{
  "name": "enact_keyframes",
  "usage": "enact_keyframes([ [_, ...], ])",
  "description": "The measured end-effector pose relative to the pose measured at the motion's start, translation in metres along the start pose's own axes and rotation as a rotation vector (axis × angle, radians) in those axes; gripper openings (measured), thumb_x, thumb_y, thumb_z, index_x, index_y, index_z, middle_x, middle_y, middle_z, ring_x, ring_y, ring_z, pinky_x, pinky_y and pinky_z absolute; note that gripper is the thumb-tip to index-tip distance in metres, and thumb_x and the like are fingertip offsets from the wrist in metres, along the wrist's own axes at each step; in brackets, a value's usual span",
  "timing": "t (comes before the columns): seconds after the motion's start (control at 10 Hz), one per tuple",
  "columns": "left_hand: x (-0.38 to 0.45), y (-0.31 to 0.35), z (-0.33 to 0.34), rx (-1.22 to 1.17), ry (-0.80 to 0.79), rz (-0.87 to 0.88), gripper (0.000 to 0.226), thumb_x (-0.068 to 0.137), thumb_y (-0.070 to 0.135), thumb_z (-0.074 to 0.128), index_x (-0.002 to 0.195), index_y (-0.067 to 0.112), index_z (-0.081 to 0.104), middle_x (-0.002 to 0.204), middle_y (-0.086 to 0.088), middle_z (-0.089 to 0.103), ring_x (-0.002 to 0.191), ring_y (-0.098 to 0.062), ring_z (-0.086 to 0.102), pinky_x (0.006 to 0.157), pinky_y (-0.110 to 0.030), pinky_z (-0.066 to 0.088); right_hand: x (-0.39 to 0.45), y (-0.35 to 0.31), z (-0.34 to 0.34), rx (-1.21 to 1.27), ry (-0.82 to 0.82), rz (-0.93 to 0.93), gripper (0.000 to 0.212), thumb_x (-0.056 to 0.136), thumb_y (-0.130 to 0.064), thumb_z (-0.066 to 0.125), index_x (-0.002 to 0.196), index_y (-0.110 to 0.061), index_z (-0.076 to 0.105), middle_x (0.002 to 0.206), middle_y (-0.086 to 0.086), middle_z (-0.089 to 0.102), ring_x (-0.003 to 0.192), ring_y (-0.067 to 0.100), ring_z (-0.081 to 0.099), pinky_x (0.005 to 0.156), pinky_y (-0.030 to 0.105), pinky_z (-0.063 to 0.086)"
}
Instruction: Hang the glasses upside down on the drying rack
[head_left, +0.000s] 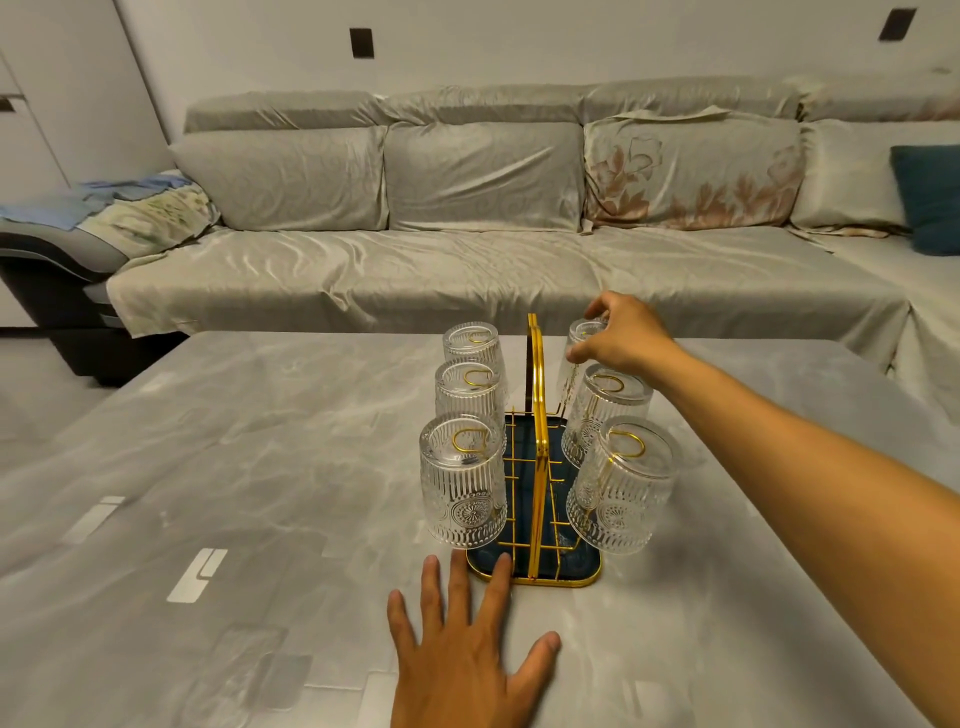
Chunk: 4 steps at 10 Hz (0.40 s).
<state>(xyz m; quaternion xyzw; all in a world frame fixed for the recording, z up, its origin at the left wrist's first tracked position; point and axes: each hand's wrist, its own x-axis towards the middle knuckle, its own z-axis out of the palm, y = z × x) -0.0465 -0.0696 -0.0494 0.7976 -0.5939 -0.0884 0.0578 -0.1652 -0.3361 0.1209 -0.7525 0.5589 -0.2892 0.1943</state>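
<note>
A gold wire drying rack (536, 457) with a dark blue tray base stands in the middle of the grey table (208, 467). Several ribbed clear glasses hang upside down on its pegs. Three are on the left side, the nearest glass (462, 480) among them. On the right hang a near glass (621, 486) and a middle glass (602, 410). My right hand (621, 332) grips the base of the far right glass (579, 345), which sits upside down over a peg. My left hand (462, 649) lies flat on the table, fingers spread, fingertips at the tray's front edge.
A long sofa (467, 249) under a pale cover runs behind the table's far edge. A teal cushion (930, 197) lies at its right end and folded cloths (130, 208) at its left. Bare tabletop stretches to the left and right of the rack.
</note>
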Motion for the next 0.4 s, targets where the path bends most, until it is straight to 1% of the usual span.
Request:
enact_keyframes([
  [0.1,-0.002,0.002,-0.002,0.055,0.132,0.054,0.078,0.069,0.089,0.011,0.141,0.060,0.000,0.157,-0.006,0.001,0.144,-0.036,-0.001,0.099,-0.049,-0.027,-0.002,0.000,0.002,-0.035,-0.027,0.004,0.060,0.058,-0.027,0.086,0.110,-0.020,0.055,0.110,0.007,0.058,0.092,0.025,0.055,0.071,0.037,0.051],
  [0.2,-0.005,0.006,-0.012,-0.049,0.035,0.042,0.074,0.071,0.087,0.023,0.136,0.055,0.039,0.147,-0.013,0.041,0.135,-0.040,0.037,0.105,-0.047,-0.011,0.000,-0.002,0.003,-0.032,-0.054,0.034,0.059,0.059,-0.026,0.085,0.108,-0.021,0.054,0.109,0.007,0.058,0.091,0.025,0.055,0.071,0.037,0.052],
  [0.3,0.004,0.000,-0.001,0.016,0.032,0.020,0.082,0.057,0.096,-0.005,0.128,0.063,-0.027,0.151,0.001,-0.022,0.137,-0.028,-0.026,0.091,-0.051,-0.038,-0.003,-0.003,0.002,0.001,-0.097,0.039,0.060,0.063,-0.029,0.083,0.113,-0.019,0.051,0.117,0.010,0.056,0.096,0.027,0.056,0.079,0.042,0.053],
  [0.4,0.006,-0.002,0.003,-0.003,-0.055,0.016,0.085,0.056,0.095,-0.006,0.123,0.056,-0.039,0.145,0.005,-0.034,0.136,-0.024,-0.034,0.088,-0.051,-0.041,-0.016,-0.007,-0.006,0.080,-0.017,0.011,0.063,0.072,-0.035,0.078,0.124,-0.016,0.048,0.129,0.010,0.051,0.109,0.027,0.052,0.087,0.042,0.049],
])
